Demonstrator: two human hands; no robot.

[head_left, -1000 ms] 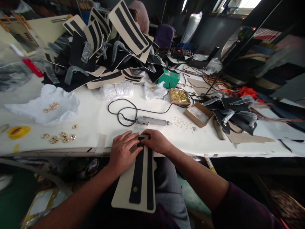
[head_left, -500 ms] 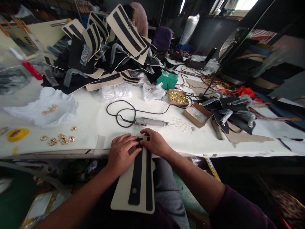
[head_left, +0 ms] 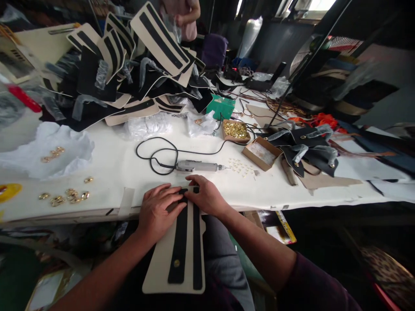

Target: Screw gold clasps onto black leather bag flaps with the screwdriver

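A beige panel (head_left: 155,276) with two black strips slants from the table edge down over my lap. A gold stud (head_left: 177,262) sits near the lower end of the wider black strip (head_left: 177,242). My left hand (head_left: 160,211) grips the panel's upper left part, its fingertips and thumb meeting the wider strip. My right hand (head_left: 204,194) is closed at the top end of the panel, thumb and finger on the strips. Whatever lies under the fingertips is hidden. Just beyond the hands lies a grey electric screwdriver (head_left: 197,166) with a black cord.
Small pale gold fasteners (head_left: 240,166) are scattered by the screwdriver tip. Behind are a box of gold pieces (head_left: 236,130) and an open cardboard box (head_left: 262,153). Gold clasps (head_left: 71,194) lie left. Strapped panels (head_left: 158,39) are piled at the back left; a person (head_left: 186,19) stands behind.
The view has shifted, so the table things appear further left. Both hands keep nearly the same hold on the panel. The person behind now shows an arm and a clear bag.
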